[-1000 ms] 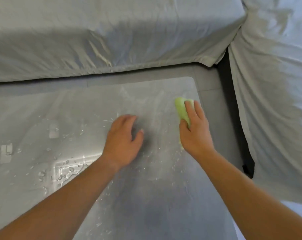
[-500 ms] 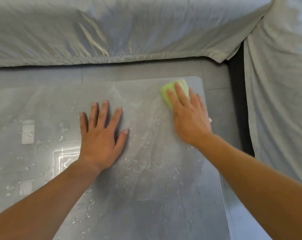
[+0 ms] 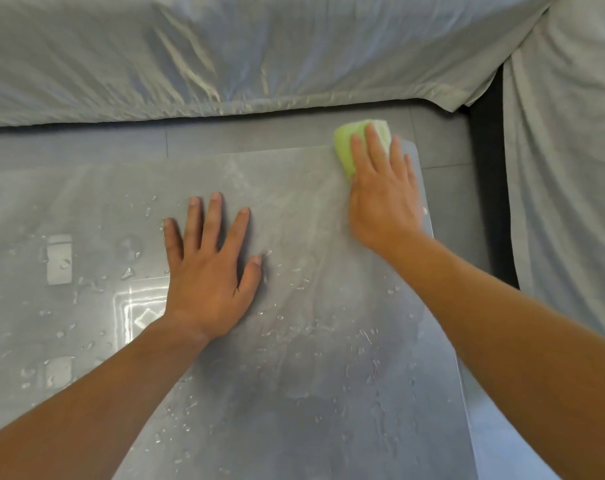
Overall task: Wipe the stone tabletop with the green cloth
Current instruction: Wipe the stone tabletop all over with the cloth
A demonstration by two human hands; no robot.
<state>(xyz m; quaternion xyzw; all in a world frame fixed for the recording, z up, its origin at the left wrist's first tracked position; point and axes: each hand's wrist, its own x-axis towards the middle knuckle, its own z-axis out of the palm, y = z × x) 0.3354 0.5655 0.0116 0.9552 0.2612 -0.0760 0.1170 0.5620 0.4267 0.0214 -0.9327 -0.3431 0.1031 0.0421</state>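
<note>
A grey stone tabletop [image 3: 294, 393] fills the lower view, glossy and speckled with water drops. A folded light-green cloth [image 3: 346, 143] lies at its far right corner. My right hand [image 3: 380, 195] presses flat on the cloth, fingers stretched over it, so most of the cloth is hidden under the palm. My left hand [image 3: 211, 268] rests flat on the tabletop's middle with fingers spread, holding nothing.
A sofa draped in pale grey sheets runs along the far side [image 3: 259, 53] and down the right side [image 3: 567, 174]. Grey floor tiles [image 3: 450, 143] show between table and sofa. The table's right edge [image 3: 446, 327] is close to my right forearm.
My right hand has pushed the cloth away from me to the far right corner. My left hand went from half curled to flat and spread.
</note>
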